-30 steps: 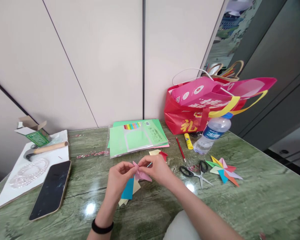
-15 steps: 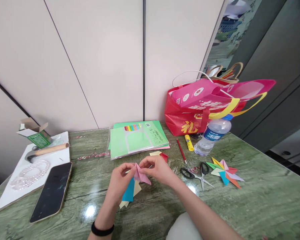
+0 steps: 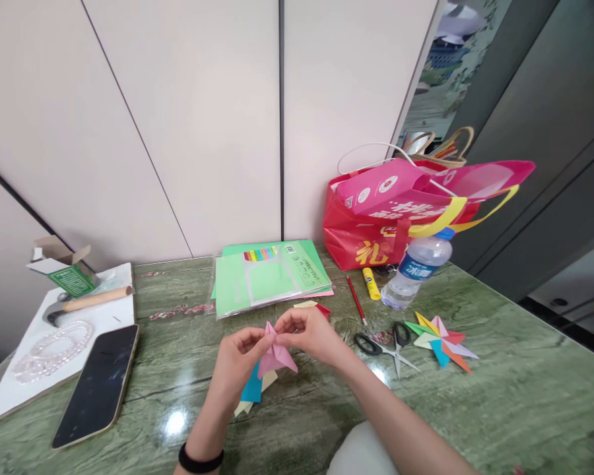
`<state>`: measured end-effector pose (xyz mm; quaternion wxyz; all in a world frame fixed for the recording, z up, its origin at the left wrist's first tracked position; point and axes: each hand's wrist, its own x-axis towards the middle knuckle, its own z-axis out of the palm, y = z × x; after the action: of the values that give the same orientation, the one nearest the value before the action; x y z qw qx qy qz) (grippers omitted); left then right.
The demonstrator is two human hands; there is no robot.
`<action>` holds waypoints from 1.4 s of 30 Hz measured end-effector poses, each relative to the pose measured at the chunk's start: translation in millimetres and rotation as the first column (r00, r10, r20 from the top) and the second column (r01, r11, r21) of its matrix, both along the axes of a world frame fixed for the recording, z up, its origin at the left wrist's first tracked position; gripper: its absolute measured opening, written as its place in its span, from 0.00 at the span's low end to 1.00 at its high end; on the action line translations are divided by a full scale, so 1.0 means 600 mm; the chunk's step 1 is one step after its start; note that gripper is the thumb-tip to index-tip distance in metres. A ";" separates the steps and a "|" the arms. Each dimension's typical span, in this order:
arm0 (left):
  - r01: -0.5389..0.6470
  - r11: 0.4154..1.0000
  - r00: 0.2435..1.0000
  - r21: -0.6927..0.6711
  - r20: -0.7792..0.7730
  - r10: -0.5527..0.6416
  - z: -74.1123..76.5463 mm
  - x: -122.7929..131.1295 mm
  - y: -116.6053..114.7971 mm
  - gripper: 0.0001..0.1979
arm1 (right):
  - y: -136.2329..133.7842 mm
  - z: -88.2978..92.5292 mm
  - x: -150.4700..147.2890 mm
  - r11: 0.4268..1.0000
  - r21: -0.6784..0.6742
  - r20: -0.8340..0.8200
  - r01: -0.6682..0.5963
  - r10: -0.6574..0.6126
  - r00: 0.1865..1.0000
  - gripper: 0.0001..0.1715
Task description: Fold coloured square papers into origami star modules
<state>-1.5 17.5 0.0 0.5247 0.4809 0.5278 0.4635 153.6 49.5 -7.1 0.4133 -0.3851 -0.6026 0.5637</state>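
A folded piece of pink paper [image 3: 277, 359] is pinched between both hands above the table. My left hand [image 3: 238, 356], a black band on its wrist, is closed on its left side. From the right, my right hand [image 3: 309, 335] grips it near the top, so a pointed tip sticks up between the fingers and two flaps spread below. Beneath the hands lie a blue paper piece [image 3: 251, 388] and cream paper pieces [image 3: 269, 380], partly covered. Some red paper [image 3: 323, 310] shows behind my right hand.
Right of my hands lie scissors [image 3: 391, 348], a multicoloured paper star [image 3: 441, 340], a red pencil [image 3: 356, 300] and a yellow glue stick [image 3: 371, 284]. A water bottle [image 3: 416, 270] stands by a red bag [image 3: 361, 231]. Green paper packs [image 3: 272, 277] lie behind; a phone [image 3: 99, 386] lies left.
The pink paper has been turned and its lower flaps now spread wider on both sides. Both hands keep their pinch. The whole view has shifted slightly.
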 end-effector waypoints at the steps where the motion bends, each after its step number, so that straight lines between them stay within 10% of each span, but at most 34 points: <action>1: -0.002 1.000 1.000 0.011 -0.013 0.003 -0.001 0.001 0.000 0.11 | 0.000 -0.001 0.000 1.000 0.000 0.000 0.003 -0.003 1.000 0.13; 24: -0.007 0.988 0.988 0.157 -0.152 0.031 0.002 0.012 -0.005 0.08 | -0.013 0.020 0.003 0.962 0.274 0.163 0.013 -0.060 0.985 0.06; 42: 0.150 0.987 0.978 0.060 -0.158 -0.139 0.010 0.014 -0.008 0.12 | 0.000 0.006 0.008 0.996 0.043 -0.013 -0.079 0.080 0.997 0.09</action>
<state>6.9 12.8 5.9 0.4972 0.5708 0.5133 0.4045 158.2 49.2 -3.7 0.4030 -0.3479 -0.6263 0.5695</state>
